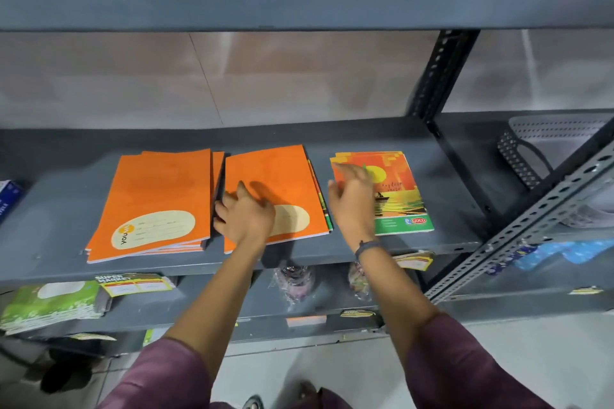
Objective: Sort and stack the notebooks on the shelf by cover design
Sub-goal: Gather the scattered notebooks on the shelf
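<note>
Three piles of notebooks lie on the grey shelf (382, 139). The left orange stack (156, 196) shows a cream label. A middle pile (279, 173) has an orange notebook on top, with green-edged books showing under its right side. At the right lies a sunset-and-boat cover stack (398, 196). My left hand (246, 216) rests flat on the middle pile's left edge, fingers curled down at the gap between the orange piles. My right hand (352, 202) hovers with fingers apart over the left side of the sunset stack, holding nothing.
A perforated upright post (438, 76) bounds the shelf at the right, with a grey plastic basket (538, 149) beyond it. Green notebooks (50, 305) and wrapped items (295, 282) sit on the shelf below. A blue box (8, 196) is at the far left.
</note>
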